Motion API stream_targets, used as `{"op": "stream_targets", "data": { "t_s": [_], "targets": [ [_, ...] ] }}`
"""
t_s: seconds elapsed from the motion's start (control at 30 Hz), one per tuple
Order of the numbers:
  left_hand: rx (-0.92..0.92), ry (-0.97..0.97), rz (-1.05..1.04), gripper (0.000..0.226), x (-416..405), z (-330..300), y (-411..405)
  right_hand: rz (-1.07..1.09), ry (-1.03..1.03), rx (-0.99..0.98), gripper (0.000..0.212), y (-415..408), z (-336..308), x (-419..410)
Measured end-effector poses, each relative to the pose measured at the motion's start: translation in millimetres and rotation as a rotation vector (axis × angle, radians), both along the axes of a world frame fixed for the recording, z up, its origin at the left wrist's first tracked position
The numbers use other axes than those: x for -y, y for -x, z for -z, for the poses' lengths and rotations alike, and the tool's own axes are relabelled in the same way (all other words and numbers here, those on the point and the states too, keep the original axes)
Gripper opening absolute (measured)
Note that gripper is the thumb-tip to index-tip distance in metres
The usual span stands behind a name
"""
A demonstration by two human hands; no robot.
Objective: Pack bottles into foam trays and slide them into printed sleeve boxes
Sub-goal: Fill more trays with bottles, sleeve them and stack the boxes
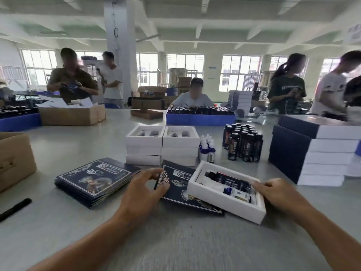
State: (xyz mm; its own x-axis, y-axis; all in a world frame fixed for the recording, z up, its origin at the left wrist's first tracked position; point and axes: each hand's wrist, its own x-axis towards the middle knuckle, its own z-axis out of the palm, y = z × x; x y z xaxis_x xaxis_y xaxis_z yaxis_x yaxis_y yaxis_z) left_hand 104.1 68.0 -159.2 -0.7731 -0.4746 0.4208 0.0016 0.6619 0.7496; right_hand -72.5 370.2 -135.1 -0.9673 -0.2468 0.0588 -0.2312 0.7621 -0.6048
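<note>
A white foam tray lies in front of me, holding a dark bottle and a small white-capped dropper bottle. It rests partly on a flat dark-blue printed sleeve. My right hand grips the tray's right end. My left hand pinches the sleeve's left edge with thumb and fingers. A stack of flat printed sleeves lies to the left. Behind stand two stacks of empty foam trays, several small dropper bottles and a cluster of dark bottles.
Finished navy-and-white boxes are stacked at right. A cardboard box sits at far left, a black marker near the front left edge. Blue crates of bottles and several workers are across the table.
</note>
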Motion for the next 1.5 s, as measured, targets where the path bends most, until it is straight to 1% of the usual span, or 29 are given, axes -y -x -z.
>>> {"op": "stream_targets", "data": {
  "t_s": [0.07, 0.1, 0.13, 0.2, 0.27, 0.37, 0.47, 0.53, 0.57, 0.6, 0.63, 0.67, 0.7, 0.73, 0.8, 0.93, 1.03, 1.13, 1.2, 1.37, 1.5],
  "targets": [
    [0.039, -0.017, 0.003, 0.042, -0.5, -3.5, 2.9, 0.001, 0.034, -0.008, 0.050, -3.8, -0.7, -3.3],
    [0.081, -0.055, 0.013, 0.039, -0.5, -5.9, 4.9, 0.009, 0.030, -0.011, 0.051, -5.1, -2.4, -3.8],
    [0.129, -0.098, 0.025, 0.034, -1.2, -8.2, 7.8, 0.016, 0.016, -0.011, 0.051, -6.1, -4.0, -4.1],
    [0.199, -0.099, 0.025, 0.021, -3.2, -9.4, 13.8, 0.032, -0.007, -0.002, 0.048, -8.1, -5.5, -5.2],
    [0.202, -0.098, 0.021, 0.013, -5.1, -5.3, 17.0, 0.052, -0.032, -0.002, 0.049, -9.2, -3.8, -8.2],
    [0.137, -0.124, 0.023, 0.009, -7.5, 1.4, 17.5, 0.076, -0.050, 0.016, 0.052, -7.4, 0.5, -12.3],
    [-0.047, -0.235, 0.042, 0.009, -10.0, -0.6, 18.7, 0.080, -0.068, -0.011, 0.051, -6.7, 3.6, -9.4],
    [-0.121, -0.310, 0.108, 0.011, -13.8, -2.3, 19.8, 0.078, -0.104, -0.032, 0.048, -6.7, 6.8, -6.1],
    [-0.126, -0.323, 0.162, 0.017, -16.8, -1.6, 19.9, 0.077, -0.122, -0.032, 0.046, -6.8, 7.9, -4.7],
    [-0.105, -0.294, 0.201, 0.027, -19.0, 0.6, 20.0, 0.079, -0.126, -0.020, 0.044, -7.2, 7.6, -3.6],
    [-0.069, -0.212, 0.201, 0.036, -20.0, 3.7, 20.4, 0.083, -0.104, 0.008, 0.042, -7.6, 5.8, -3.2],
    [-0.037, -0.101, 0.162, 0.042, -20.0, 6.8, 21.4, 0.086, -0.062, 0.049, 0.040, -8.6, 3.1, -3.7],
    [-0.031, -0.001, 0.106, 0.043, -20.5, 8.5, 22.3, 0.084, -0.016, 0.087, 0.038, -9.7, 0.4, -4.9],
    [-0.046, 0.064, 0.056, 0.040, -20.9, 9.1, 23.4, 0.079, 0.015, 0.113, 0.036, -11.2, -1.7, -5.8],
    [-0.087, 0.073, 0.005, 0.032, -22.5, 9.2, 25.6, 0.073, 0.016, 0.119, 0.034, -13.7, -2.8, -6.6],
    [-0.197, -0.090, 0.015, 0.016, -18.2, 7.2, 29.9, 0.124, -0.090, -0.034, 0.034, -12.1, -1.6, -7.1],
    [-0.185, -0.159, 0.011, 0.014, -7.3, 6.2, 32.9, 0.197, 0.015, -0.037, 0.033, -8.0, -9.0, -17.4],
    [-0.146, -0.228, -0.040, 0.012, 5.5, 13.6, 34.7, 0.251, 0.204, 0.052, 0.027, -5.4, -14.6, -29.7],
    [-0.118, -0.266, -0.039, 0.012, 9.9, 16.6, 35.8, 0.291, 0.288, 0.108, 0.025, -4.2, -14.7, -34.8],
    [-0.096, -0.253, -0.038, 0.007, 11.2, 18.8, 37.3, 0.346, 0.370, 0.185, 0.020, -1.7, -12.4, -38.2],
    [-0.121, -0.328, -0.020, 0.012, 12.7, 19.4, 39.4, 0.362, 0.363, 0.176, 0.020, -1.0, -12.3, -40.6]
  ]
}}
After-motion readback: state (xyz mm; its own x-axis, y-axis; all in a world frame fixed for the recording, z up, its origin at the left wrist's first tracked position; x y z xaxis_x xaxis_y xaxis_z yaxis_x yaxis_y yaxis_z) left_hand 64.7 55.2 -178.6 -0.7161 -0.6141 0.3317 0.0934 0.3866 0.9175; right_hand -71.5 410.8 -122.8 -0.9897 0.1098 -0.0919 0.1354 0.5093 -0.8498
